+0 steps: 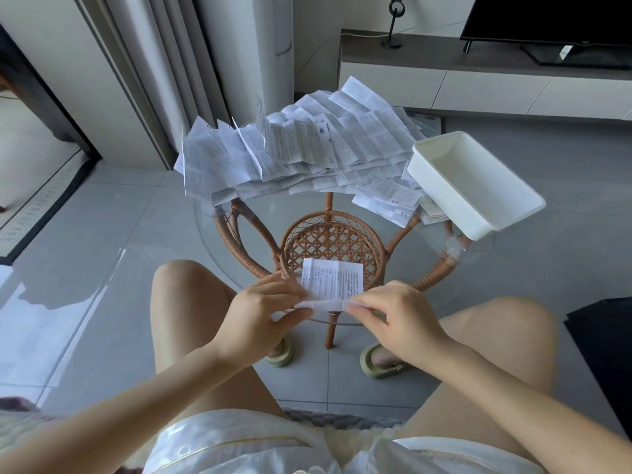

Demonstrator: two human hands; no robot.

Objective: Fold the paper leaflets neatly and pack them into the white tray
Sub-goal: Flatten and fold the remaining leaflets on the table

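— Fingers (290,291) of the left hand (263,309) first: how do they stand?
— Curled. Thumb and forefinger are pinched on the near left edge of the leaflet (333,282). The right hand (400,314) matches it, with fingertips bent inward and pinching the near right edge. Both grip the same raised strip of paper (that strip is blurred, so the crease itself cannot be judged).
— Pose of the arms?
— Both forearms reach forward over the bare knees. The hands face one another, backs upward, above the near rim of the glass table top (219,234).
— Location of the leaflet?
— Its far part lies flat on the glass, printed side up, over the rattan frame (333,241) seen through the top. Its near edge is lifted between the two hands.
— Other stock?
— A loose pile of unfolded leaflets (301,148) covers the far side of the table. A few smaller flat sheets (386,198) lie just beside the white tray (475,186), which sits at the table's right side.
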